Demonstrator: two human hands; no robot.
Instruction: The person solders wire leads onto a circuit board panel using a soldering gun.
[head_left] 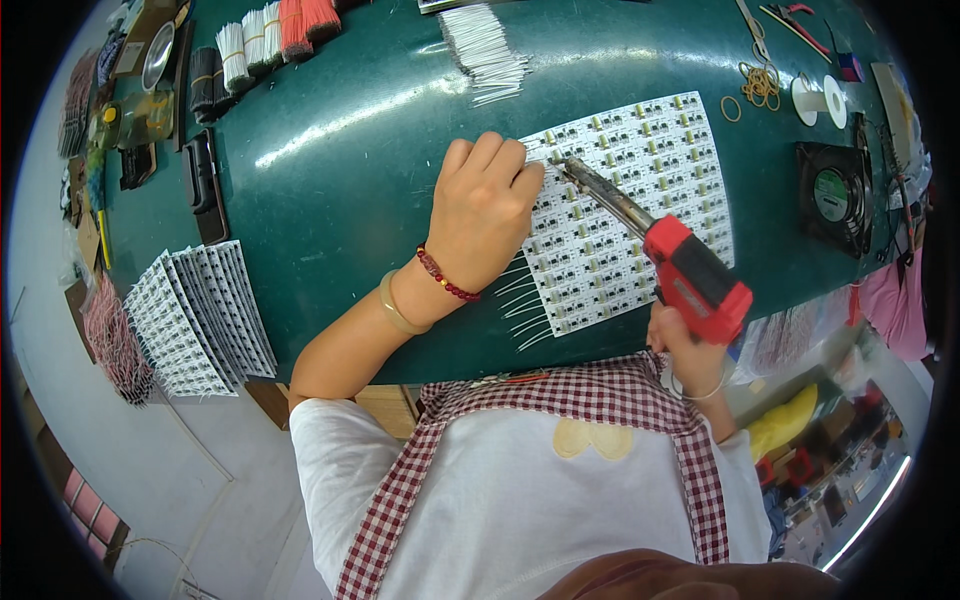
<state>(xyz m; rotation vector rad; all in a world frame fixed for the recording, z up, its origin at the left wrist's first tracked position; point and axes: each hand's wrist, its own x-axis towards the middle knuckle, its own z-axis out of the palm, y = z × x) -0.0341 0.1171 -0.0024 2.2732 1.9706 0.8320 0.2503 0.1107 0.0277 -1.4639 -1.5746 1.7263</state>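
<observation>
A white sheet of small circuit boards [610, 285] lies on the green tabletop in front of me. My right hand [685, 345] grips a red and black soldering gun [695, 280] by its handle. Its metal tip touches or hovers just over the sheet's upper left part; I cannot tell which. Beside that tip, my left hand [482, 205] is closed at the sheet's left edge, fingertips pinched together. Whatever they hold is hidden. Several thin white wires [522, 305] stick out from the sheet's lower left edge, below my left wrist.
A pile of white wires [483, 55] lies beyond the sheet. Bundled wires [250, 45] sit at the far left, above a stack of board sheets [205, 320]. On the right are a black fan [835, 198], a white spool [818, 101], rubber bands [760, 86] and scissors [754, 35].
</observation>
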